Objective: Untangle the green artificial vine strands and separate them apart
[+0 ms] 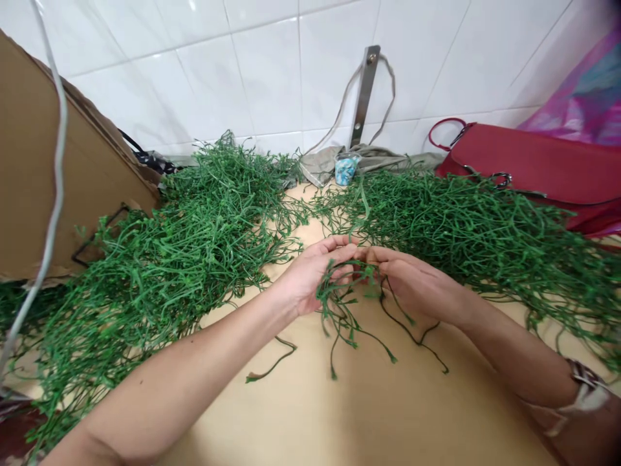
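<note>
My left hand point(315, 275) and my right hand point(410, 283) meet above a beige tabletop point(369, 401), fingertips nearly touching. Between them is a small tangled bunch of artificial green stems point(344, 301), held in both hands. Thin dark stems point(412, 333) trail from it below my right hand, and a loose green sprig point(276, 359) lies near my left forearm. Large heaps of similar green stems spread on either side: one point(184, 239) to the left and one point(466, 239) to the right.
A brown cardboard sheet point(63, 175) leans at the left, with a grey cable point(58, 175) hanging before it. A red handbag point(528, 162) lies at the right. A small bag of blue items point(346, 169) sits on grey cloth against white tiles, below a metal bracket point(363, 97).
</note>
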